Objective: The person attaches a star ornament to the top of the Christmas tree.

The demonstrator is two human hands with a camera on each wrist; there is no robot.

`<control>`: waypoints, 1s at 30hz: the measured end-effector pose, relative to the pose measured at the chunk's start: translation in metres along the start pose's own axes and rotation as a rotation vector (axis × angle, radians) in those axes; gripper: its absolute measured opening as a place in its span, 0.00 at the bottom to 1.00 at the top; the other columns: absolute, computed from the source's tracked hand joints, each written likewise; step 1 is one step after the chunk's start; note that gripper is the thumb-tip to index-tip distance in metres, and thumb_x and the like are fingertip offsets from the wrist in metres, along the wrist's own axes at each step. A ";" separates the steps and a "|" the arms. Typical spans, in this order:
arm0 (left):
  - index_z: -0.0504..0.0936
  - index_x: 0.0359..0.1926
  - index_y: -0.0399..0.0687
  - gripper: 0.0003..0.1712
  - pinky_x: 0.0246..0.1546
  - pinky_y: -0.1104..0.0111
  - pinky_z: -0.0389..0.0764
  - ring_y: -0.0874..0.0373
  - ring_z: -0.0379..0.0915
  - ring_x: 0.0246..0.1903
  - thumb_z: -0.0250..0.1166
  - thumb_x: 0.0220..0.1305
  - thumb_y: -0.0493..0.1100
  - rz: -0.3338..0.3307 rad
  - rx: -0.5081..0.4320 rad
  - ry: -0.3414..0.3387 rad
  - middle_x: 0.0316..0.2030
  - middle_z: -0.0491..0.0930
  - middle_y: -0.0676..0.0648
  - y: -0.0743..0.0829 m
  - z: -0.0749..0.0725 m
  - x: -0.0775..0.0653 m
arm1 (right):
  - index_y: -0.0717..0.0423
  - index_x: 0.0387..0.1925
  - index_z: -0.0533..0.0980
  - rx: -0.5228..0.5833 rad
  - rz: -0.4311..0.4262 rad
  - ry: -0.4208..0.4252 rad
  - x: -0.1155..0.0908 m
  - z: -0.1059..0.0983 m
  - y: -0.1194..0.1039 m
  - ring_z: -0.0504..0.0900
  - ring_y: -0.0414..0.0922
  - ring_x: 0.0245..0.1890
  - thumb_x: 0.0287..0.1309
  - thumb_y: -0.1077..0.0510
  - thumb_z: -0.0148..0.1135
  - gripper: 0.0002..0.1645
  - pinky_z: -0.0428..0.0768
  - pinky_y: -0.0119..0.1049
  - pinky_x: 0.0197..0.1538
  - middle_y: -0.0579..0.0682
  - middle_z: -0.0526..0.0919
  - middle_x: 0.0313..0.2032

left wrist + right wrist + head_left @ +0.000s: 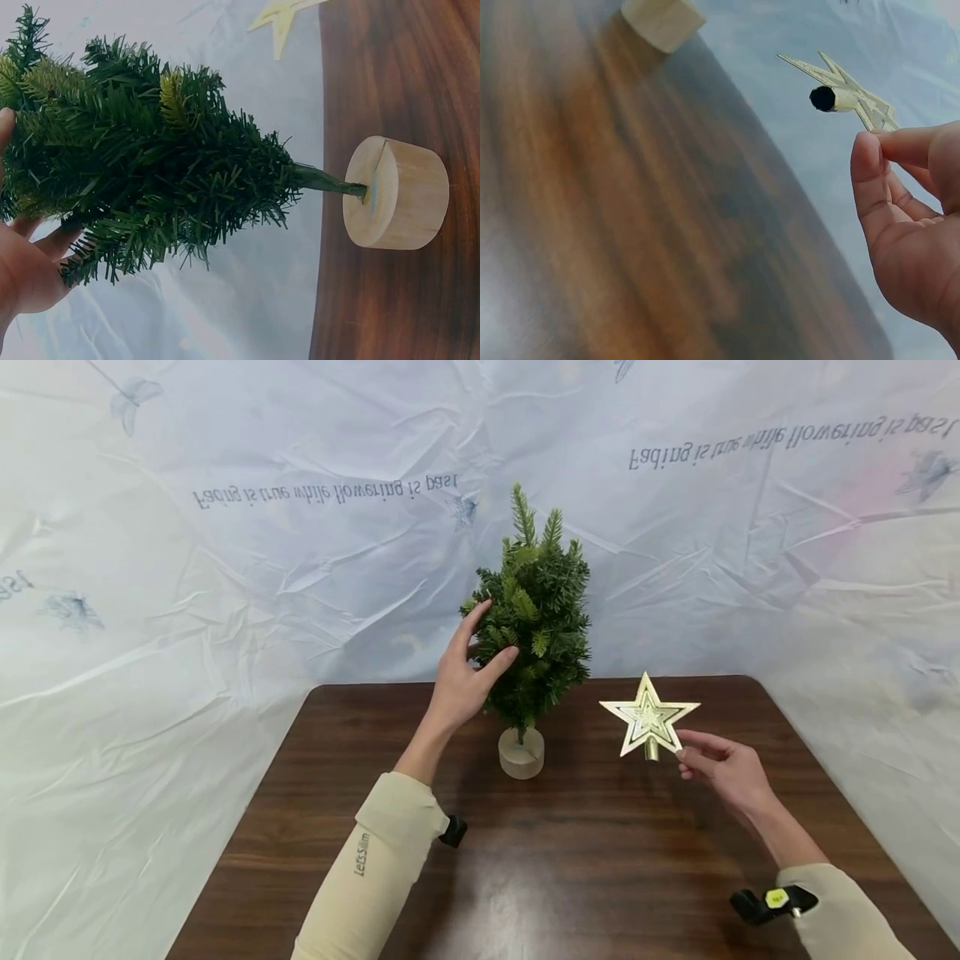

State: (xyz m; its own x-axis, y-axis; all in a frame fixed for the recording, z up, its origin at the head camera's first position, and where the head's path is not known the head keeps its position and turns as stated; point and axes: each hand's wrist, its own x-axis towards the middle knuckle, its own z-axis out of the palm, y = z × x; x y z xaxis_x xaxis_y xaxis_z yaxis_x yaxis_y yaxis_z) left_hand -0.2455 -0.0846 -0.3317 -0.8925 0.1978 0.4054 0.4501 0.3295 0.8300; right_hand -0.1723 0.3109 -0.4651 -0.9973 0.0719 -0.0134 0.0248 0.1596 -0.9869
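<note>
Tree point(542, 618) set in wooden base point(521, 765), hollow-socketed star point(648, 717) in right fingers point(907, 144)

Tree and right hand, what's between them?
In the head view, the star is between the tree and the right hand, which pinches its lower right point.

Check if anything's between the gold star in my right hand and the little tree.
Nothing visible: the head view shows an open gap between the star and the tree. Your left hand is at the tree's opposite side, clear of that gap.
</note>
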 end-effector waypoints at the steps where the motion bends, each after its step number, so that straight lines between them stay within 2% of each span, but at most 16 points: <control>1: 0.56 0.83 0.78 0.43 0.69 0.44 0.75 0.48 0.55 0.81 0.66 0.75 0.58 0.002 0.000 0.000 0.83 0.53 0.58 0.000 0.000 0.000 | 0.54 0.59 0.85 -0.004 -0.009 0.006 0.001 0.000 -0.003 0.88 0.35 0.30 0.69 0.64 0.69 0.19 0.89 0.32 0.38 0.36 0.89 0.31; 6: 0.56 0.83 0.77 0.42 0.74 0.46 0.69 0.50 0.52 0.82 0.66 0.75 0.58 0.003 0.007 0.002 0.83 0.53 0.58 0.002 0.000 0.001 | 0.52 0.58 0.85 -0.028 -0.054 0.014 0.007 0.000 -0.020 0.88 0.35 0.28 0.68 0.65 0.70 0.19 0.89 0.32 0.37 0.36 0.89 0.30; 11: 0.56 0.83 0.76 0.42 0.73 0.46 0.70 0.50 0.52 0.82 0.66 0.75 0.58 -0.002 0.016 0.002 0.83 0.53 0.57 0.001 0.000 0.001 | 0.52 0.59 0.85 -0.059 -0.101 0.016 0.012 -0.003 -0.036 0.89 0.35 0.28 0.68 0.65 0.70 0.19 0.88 0.30 0.37 0.35 0.89 0.30; 20: 0.56 0.82 0.77 0.42 0.76 0.47 0.67 0.51 0.51 0.82 0.65 0.75 0.59 -0.001 0.021 0.005 0.83 0.53 0.57 0.000 0.000 0.000 | 0.50 0.61 0.84 -0.101 -0.125 0.046 0.019 -0.006 -0.061 0.89 0.34 0.28 0.69 0.63 0.70 0.21 0.88 0.29 0.36 0.35 0.90 0.31; 23: 0.56 0.82 0.77 0.42 0.76 0.47 0.67 0.51 0.51 0.82 0.65 0.75 0.60 0.009 0.025 0.008 0.83 0.53 0.57 0.000 0.000 0.001 | 0.47 0.58 0.86 -0.010 -0.143 0.040 0.021 -0.006 -0.069 0.89 0.34 0.27 0.69 0.65 0.69 0.20 0.87 0.28 0.34 0.36 0.90 0.31; 27: 0.56 0.82 0.78 0.42 0.76 0.47 0.67 0.51 0.51 0.82 0.65 0.75 0.60 0.009 0.025 0.008 0.83 0.53 0.58 -0.001 0.000 0.001 | 0.46 0.52 0.89 0.183 -0.177 0.008 0.024 -0.005 -0.079 0.89 0.36 0.26 0.67 0.70 0.68 0.20 0.87 0.28 0.33 0.40 0.91 0.31; 30: 0.56 0.82 0.79 0.41 0.74 0.46 0.69 0.51 0.52 0.82 0.65 0.75 0.61 0.001 0.022 0.007 0.83 0.53 0.58 -0.001 0.000 0.000 | 0.46 0.50 0.90 0.265 -0.205 -0.016 0.027 -0.005 -0.086 0.89 0.37 0.26 0.66 0.73 0.67 0.21 0.87 0.28 0.34 0.42 0.91 0.31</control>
State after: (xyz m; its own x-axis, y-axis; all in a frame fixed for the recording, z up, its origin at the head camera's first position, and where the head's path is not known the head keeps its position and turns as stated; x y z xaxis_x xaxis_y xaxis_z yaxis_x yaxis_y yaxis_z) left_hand -0.2462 -0.0849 -0.3327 -0.8924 0.1914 0.4087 0.4511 0.3499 0.8210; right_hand -0.2005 0.3039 -0.3794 -0.9806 0.0494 0.1897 -0.1936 -0.0930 -0.9767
